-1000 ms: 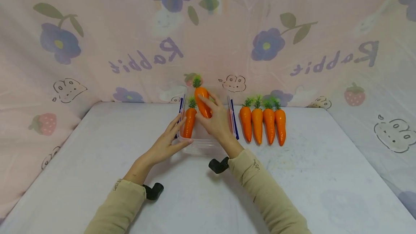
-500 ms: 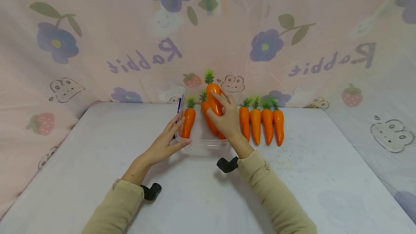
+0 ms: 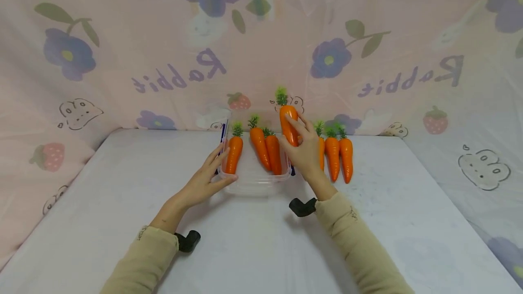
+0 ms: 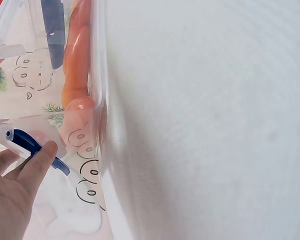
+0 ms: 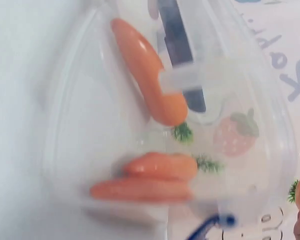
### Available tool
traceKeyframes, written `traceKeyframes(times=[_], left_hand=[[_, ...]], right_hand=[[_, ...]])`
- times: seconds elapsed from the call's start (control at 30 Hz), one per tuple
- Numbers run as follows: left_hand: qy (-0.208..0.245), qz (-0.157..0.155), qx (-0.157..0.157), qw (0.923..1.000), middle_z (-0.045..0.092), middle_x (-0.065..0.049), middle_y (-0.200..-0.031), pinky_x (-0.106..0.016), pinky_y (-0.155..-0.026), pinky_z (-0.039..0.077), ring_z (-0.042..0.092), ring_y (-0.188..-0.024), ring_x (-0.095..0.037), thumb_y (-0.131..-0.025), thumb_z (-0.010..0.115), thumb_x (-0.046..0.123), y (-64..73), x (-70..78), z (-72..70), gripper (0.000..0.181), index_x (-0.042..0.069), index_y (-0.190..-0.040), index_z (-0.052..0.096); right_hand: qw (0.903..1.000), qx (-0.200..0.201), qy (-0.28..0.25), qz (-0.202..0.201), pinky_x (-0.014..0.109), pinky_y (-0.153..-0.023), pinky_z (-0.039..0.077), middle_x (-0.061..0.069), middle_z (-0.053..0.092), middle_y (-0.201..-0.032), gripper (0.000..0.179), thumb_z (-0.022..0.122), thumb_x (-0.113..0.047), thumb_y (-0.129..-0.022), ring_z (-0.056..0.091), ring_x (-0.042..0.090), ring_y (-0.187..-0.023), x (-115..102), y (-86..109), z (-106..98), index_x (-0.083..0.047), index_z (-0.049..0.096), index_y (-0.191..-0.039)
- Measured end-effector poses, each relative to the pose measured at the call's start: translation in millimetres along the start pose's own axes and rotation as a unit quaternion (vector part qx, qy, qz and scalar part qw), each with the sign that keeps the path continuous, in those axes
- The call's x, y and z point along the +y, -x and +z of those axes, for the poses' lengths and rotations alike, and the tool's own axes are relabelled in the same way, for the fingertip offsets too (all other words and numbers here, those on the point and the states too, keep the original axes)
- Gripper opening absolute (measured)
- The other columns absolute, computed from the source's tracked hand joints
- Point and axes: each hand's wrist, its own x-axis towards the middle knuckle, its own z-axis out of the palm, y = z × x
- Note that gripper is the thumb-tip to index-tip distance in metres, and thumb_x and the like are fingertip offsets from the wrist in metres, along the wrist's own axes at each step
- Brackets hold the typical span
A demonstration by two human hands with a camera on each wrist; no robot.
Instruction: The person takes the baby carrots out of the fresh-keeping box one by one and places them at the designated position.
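Note:
My right hand point(image 3: 304, 149) grips an orange toy carrot point(image 3: 289, 124) with a green tuft, held upright above the right wall of a clear plastic box point(image 3: 259, 179). Three more carrots are inside that box: one leans along the left side point(image 3: 234, 154), and two lie close together toward the right, a slanted carrot point(image 3: 260, 148) and a straighter carrot point(image 3: 274, 154). My left hand point(image 3: 200, 185) rests against the box's left side and front corner, fingers straight and spread. A fingertip touches the blue latch point(image 4: 32, 147) in the left wrist view.
Right of the box, several carrots lie side by side on the white table point(image 3: 380, 217), among them the outermost carrot point(image 3: 346, 160); my right hand partly covers the row. A pink patterned curtain point(image 3: 269, 49) rises behind the table.
My right hand has carried its carrot rightward from above the box's middle to its right wall, uncovering two carrots inside. The left hand stays in place on the box.

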Motion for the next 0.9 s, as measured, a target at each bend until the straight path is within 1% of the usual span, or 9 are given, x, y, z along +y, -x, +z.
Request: traceKeyframes(times=[0.13, 0.23, 0.4, 0.47, 0.6, 0.63, 0.7, 0.77, 0.9], left_hand=[[-0.002, -0.001, -0.002, 1.0000, -0.001, -0.002, -0.163, -0.066, -0.107, 0.027, 0.018, -0.145, -0.039, -0.092, 0.062, 0.042, 0.2, -0.3, -0.4, 0.081, 0.017, -0.155, 0.017], [-0.004, 0.002, -0.003, 1.0000, -0.002, -0.001, -0.163, -0.066, -0.107, 0.026, 0.017, -0.145, -0.039, -0.092, 0.062, 0.042, 0.1, -0.8, -0.4, 0.081, 0.018, -0.155, 0.017], [-0.005, 0.005, 0.000, 1.0000, -0.001, -0.001, -0.163, -0.068, -0.107, 0.024, 0.016, -0.146, -0.038, -0.092, 0.063, 0.041, 0.0, -0.8, -0.3, 0.081, 0.019, -0.155, 0.017], [-0.005, 0.005, 0.000, 1.0000, -0.001, -0.002, -0.163, -0.068, -0.107, 0.024, 0.015, -0.146, -0.039, -0.092, 0.063, 0.041, -0.2, -1.3, -0.3, 0.081, 0.019, -0.155, 0.017], [-0.007, 0.007, 0.001, 1.0000, 0.000, -0.005, -0.163, -0.068, -0.107, 0.024, 0.015, -0.146, -0.039, -0.092, 0.062, 0.042, -0.8, -2.4, -0.1, 0.081, 0.018, -0.155, 0.018], [-0.007, 0.007, 0.001, 1.0000, 0.000, -0.005, -0.163, -0.068, -0.108, 0.024, 0.015, -0.146, -0.039, -0.092, 0.062, 0.041, -0.8, -2.4, -0.1, 0.081, 0.017, -0.155, 0.018], [-0.007, 0.007, 0.001, 1.0000, 0.000, -0.005, -0.163, -0.067, -0.108, 0.024, 0.015, -0.146, -0.039, -0.092, 0.063, 0.042, -0.8, -2.4, -0.1, 0.081, 0.017, -0.155, 0.018], [-0.007, 0.007, 0.002, 0.9999, 0.000, -0.005, -0.163, -0.068, -0.107, 0.024, 0.016, -0.146, -0.039, -0.092, 0.063, 0.041, -0.7, -2.5, 0.0, 0.081, 0.017, -0.155, 0.018], [-0.009, 0.006, 0.002, 0.9999, 0.000, -0.004, -0.163, -0.068, -0.107, 0.024, 0.016, -0.145, -0.039, -0.092, 0.063, 0.042, -0.5, -2.3, 0.1, 0.081, 0.017, -0.155, 0.018]], right_hand=[[0.9996, 0.009, 0.025, 0.003, 0.031, -0.065, 0.054, 0.013, 0.047, -0.144, 0.047, 0.068, -0.011, -0.081, 0.060, 0.032, -0.107, 7, 2.7, -11, -0.010, 0.063, -0.128], [0.9992, 0.011, 0.036, 0.013, 0.022, -0.059, 0.047, 0.012, 0.046, -0.145, 0.047, 0.068, -0.010, -0.082, 0.061, 0.030, -0.098, 12, 4.7, -18, -0.010, 0.063, -0.128], [0.9984, 0.024, 0.047, 0.022, 0.012, -0.061, 0.040, 0.012, 0.047, -0.144, 0.047, 0.068, -0.009, -0.080, 0.058, 0.029, -0.106, 21, 7.0, -28, -0.011, 0.064, -0.127], [0.9980, 0.030, 0.051, 0.021, 0.010, -0.058, 0.039, 0.014, 0.048, -0.143, 0.047, 0.067, -0.009, -0.080, 0.062, 0.027, -0.094, 24, 8.0, -31, -0.011, 0.065, -0.126], [0.9975, 0.033, 0.055, 0.030, 0.010, -0.050, 0.034, 0.014, 0.048, -0.143, 0.047, 0.067, -0.010, -0.080, 0.058, 0.024, -0.074, 31, 10.9, -39, -0.010, 0.064, -0.127], [0.9974, 0.033, 0.055, 0.034, 0.010, -0.051, 0.034, 0.014, 0.047, -0.143, 0.047, 0.067, -0.010, -0.080, 0.059, 0.024, -0.075, 32, 11.8, -41, -0.010, 0.064, -0.127], [0.9972, 0.032, 0.053, 0.041, 0.011, -0.056, 0.036, 0.013, 0.046, -0.144, 0.048, 0.067, -0.010, -0.080, 0.060, 0.028, -0.096, 37, 13.2, -44, -0.010, 0.063, -0.128], [0.9970, 0.032, 0.052, 0.047, 0.014, -0.064, 0.040, 0.013, 0.045, -0.145, 0.049, 0.067, -0.010, -0.080, 0.058, 0.032, -0.107, 42, 14.5, -47, -0.010, 0.063, -0.128], [0.9963, 0.042, 0.060, 0.045, 0.034, -0.077, 0.049, 0.015, 0.046, -0.144, 0.049, 0.067, -0.008, -0.078, 0.052, 0.039, -0.120, 51, 16.4, -53, -0.009, 0.063, -0.127]])
